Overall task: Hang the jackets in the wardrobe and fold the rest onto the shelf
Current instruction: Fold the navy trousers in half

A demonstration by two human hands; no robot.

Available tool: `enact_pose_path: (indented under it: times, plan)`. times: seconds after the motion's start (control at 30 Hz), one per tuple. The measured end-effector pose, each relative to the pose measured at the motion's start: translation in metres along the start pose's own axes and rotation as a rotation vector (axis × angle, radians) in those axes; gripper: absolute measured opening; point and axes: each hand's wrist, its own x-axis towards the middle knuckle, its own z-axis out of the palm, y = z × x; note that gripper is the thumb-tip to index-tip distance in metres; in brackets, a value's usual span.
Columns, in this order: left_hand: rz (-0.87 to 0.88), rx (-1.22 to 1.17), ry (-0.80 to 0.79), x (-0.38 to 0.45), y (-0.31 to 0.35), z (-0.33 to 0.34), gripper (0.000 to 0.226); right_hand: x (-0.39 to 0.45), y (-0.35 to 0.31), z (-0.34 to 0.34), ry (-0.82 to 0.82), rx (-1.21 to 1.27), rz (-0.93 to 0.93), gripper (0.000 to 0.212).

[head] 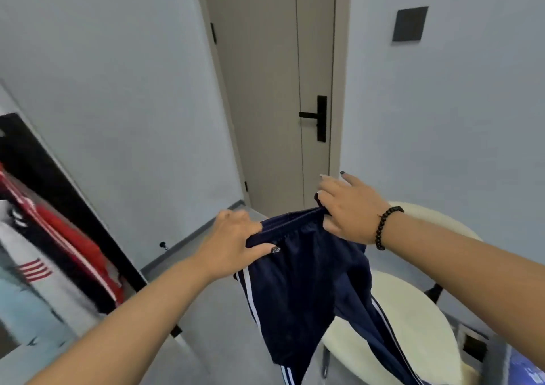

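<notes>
Both hands have the navy track pants [306, 284] by the waistband, held up in the air over a cream round chair [413, 325]: the left hand [233, 246] has its fingers curled over the band with the thumb pinching from the front, and the right hand [348, 210] pinches the other end while a couple of its fingers stick out loose. Legs with white side stripes just dangle down. Off to the left the open wardrobe [97, 231] has a red jacket [73, 237] with white stripes hanging inside, pretty blurry though.

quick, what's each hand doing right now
Left hand: grips the waistband of the navy track pants.
Right hand: pinches the waistband's other end.
</notes>
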Motion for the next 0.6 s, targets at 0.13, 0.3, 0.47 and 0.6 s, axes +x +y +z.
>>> enact_pose_path:
  times: [0.13,0.3,0.47,0.6]
  plan:
    - [-0.162,-0.009,-0.053,-0.066,-0.039,-0.061,0.04,0.042,-0.05,-0.023,0.067,0.172,-0.189,0.027]
    - [-0.237,0.182,-0.075,-0.121,-0.064,-0.125,0.059,0.089,-0.104,-0.024,0.145,0.405,-0.321,0.036]
    - [-0.315,0.27,-0.04,-0.15,-0.068,-0.176,0.043,0.137,-0.125,-0.048,0.435,0.361,-0.533,0.041]
    - [-0.365,0.379,-0.002,-0.16,-0.066,-0.221,0.042,0.163,-0.145,-0.064,0.352,0.515,-0.522,0.048]
